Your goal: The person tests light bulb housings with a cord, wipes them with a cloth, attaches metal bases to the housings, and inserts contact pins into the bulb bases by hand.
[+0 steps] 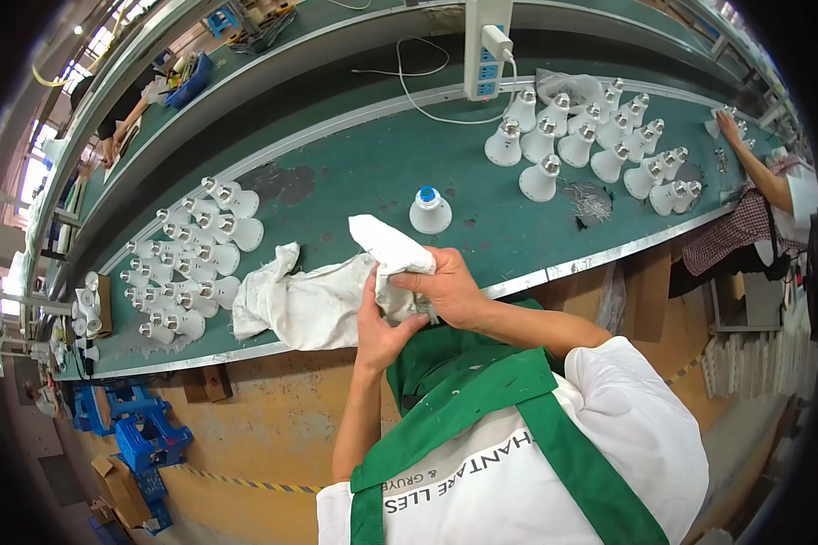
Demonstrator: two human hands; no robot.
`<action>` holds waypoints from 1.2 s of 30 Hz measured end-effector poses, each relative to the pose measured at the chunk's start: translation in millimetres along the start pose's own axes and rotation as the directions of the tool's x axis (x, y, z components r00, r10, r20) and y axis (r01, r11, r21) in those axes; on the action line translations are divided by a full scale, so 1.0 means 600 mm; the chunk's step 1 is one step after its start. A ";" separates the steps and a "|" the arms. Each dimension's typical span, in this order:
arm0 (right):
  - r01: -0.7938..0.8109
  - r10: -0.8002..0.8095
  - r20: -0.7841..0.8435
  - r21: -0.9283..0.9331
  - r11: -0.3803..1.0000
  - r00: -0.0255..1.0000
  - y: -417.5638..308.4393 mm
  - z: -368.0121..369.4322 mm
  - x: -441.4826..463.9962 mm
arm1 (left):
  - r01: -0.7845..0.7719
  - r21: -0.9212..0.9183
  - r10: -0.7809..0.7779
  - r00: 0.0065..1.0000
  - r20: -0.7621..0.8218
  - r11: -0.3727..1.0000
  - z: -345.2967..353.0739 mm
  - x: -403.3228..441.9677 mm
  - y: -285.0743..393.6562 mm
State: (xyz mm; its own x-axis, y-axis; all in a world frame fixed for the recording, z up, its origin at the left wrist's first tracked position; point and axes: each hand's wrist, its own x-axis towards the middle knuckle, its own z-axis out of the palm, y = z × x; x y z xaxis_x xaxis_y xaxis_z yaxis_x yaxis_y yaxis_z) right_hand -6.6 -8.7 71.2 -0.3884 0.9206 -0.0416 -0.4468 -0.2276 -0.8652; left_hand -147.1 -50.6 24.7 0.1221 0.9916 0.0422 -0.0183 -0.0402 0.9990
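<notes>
Both my hands are closed on a white cloth [389, 243] just past the near edge of the green workbench. My right hand [453, 289] pinches its right side between thumb and fingers. Lower down, my left hand [382, 329] grips it from the left. A crumpled, soiled white cloth [314, 304] lies on the bench left of my hands; whether it joins the held piece I cannot tell. Beyond my hands, a white LED bulb [430, 216] stands upright on its wide end, with a blue cap [427, 194] on top.
Several white bulbs [191, 259] lie in rows at the left. More bulbs [609, 150] stand at the right, near a pile of small pins [591, 204]. A power strip [488, 54] with a white cable is at the back. A co-worker's hand [729, 127] touches bulbs far right.
</notes>
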 end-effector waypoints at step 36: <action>0.045 -0.062 0.063 0.245 0.968 0.996 -0.113 -0.177 -0.092 | 0.129 0.093 -0.158 0.866 0.474 0.987 0.169 0.027 0.014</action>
State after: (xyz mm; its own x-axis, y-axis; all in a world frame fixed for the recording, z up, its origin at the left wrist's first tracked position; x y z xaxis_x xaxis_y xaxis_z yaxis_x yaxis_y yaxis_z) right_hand 130.6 -10.7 79.0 -0.4097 0.9112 0.0440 -0.6480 -0.2567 -0.7171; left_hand -44.4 -47.7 35.1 0.5788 0.8073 -0.1148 0.0898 0.0768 0.9930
